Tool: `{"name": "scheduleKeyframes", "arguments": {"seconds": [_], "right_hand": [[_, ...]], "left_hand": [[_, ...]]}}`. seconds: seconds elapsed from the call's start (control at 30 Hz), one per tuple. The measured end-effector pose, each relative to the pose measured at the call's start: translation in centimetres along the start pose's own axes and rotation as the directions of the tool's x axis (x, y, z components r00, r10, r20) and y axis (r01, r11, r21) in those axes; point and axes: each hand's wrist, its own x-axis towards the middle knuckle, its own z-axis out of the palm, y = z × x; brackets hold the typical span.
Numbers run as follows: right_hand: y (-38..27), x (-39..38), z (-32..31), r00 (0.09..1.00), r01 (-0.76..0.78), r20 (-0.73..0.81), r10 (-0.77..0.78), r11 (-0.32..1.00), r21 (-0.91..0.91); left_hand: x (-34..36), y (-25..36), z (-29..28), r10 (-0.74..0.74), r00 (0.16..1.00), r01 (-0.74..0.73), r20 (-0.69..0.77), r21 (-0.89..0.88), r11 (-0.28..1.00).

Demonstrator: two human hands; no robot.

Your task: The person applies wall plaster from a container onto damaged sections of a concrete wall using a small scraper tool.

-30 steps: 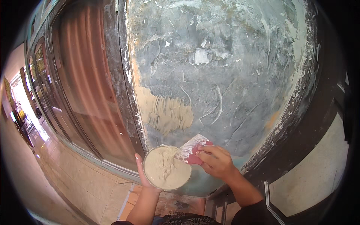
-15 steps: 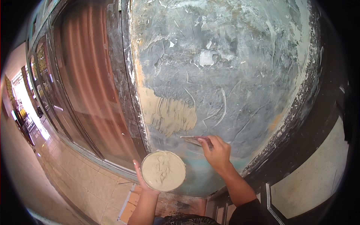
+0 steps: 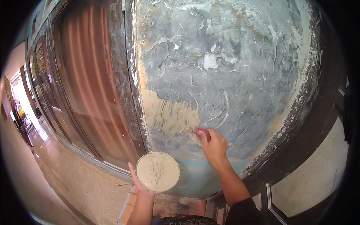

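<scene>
My left hand (image 3: 138,184) supports a round tub of beige filler paste (image 3: 158,171) from its left side and underneath; the thumb sticks up along the rim and most fingers are hidden. In my right hand (image 3: 215,147) is a putty knife (image 3: 194,134) with a reddish handle and a flat blade. The blade lies at the lower right edge of a beige filler patch (image 3: 172,114) on the grey wall (image 3: 243,93). Ridged streaks run through this patch. Whether the blade presses on the wall is hard to tell.
Left of the wall is a dark window frame (image 3: 129,93) with a reddish-brown curtain (image 3: 88,75) behind glass. A tiled floor (image 3: 86,187) runs along the left. Dark framed panels (image 3: 311,168) stand at the right. A strip of bluish-green paint (image 3: 195,172) crosses the wall's lower part.
My right hand has raised and turned the putty knife, so its blade now faces the filler patch's lower edge. The tub in my left hand has shifted slightly left.
</scene>
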Motion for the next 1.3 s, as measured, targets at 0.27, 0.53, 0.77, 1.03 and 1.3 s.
{"name": "scheduleKeyframes", "arguments": {"seconds": [0.27, 0.53, 0.77, 1.03, 1.3], "right_hand": [[0.1, -0.6, 0.2, 0.999, 0.001, 0.033, 0.000, 0.999, -0.049], [-0.1, -0.4, -0.7, 1.000, -0.003, -0.013, 0.003, 1.000, -0.010], [-0.7, 0.0, 0.3, 1.000, 0.005, 0.024, -0.005, 1.000, -0.021], [-0.6, -0.6, 0.1, 1.000, -0.002, 0.009, 0.002, 1.000, 0.020], [0.3, 0.2, -0.7, 0.998, 0.003, -0.059, -0.002, 1.000, 0.023]], "left_hand": [[0.5, -0.1, -1.1, -0.018, 0.999, 0.017, 0.041, 0.013, 1.000], [0.2, 0.0, -1.7, -0.024, 1.000, 0.024, -0.010, 0.005, 1.000], [0.1, -0.2, -1.7, -0.008, 1.000, 0.008, 0.006, 0.017, 1.000], [-0.3, -0.2, -1.3, -0.019, 0.999, 0.019, 0.026, 0.002, 1.000], [-0.4, -0.1, -1.3, -0.023, 1.000, 0.023, 0.006, -0.011, 1.000]]}}
